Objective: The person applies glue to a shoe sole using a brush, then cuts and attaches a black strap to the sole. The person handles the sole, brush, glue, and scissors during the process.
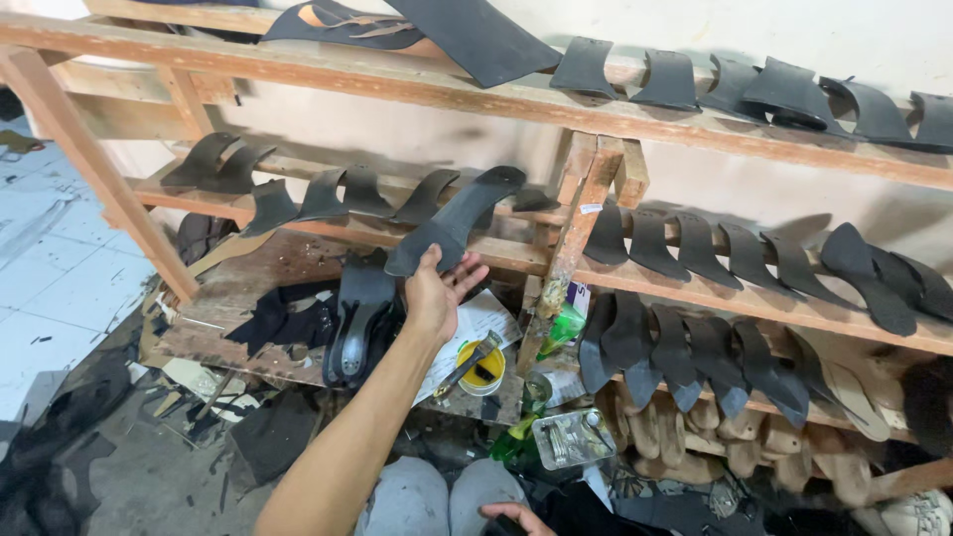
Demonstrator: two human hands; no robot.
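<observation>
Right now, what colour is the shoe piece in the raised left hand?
Black, matte. The shoe piece held by the left hand shows best in the head view.

The left hand reaches up and holds a long black sole piece against the wooden rack; black cut pieces hang along its rails; a yellow glue tin with a brush stands below; the right hand rests low, near the knees.

Wooden rack, pale wall, tiled floor
</observation>
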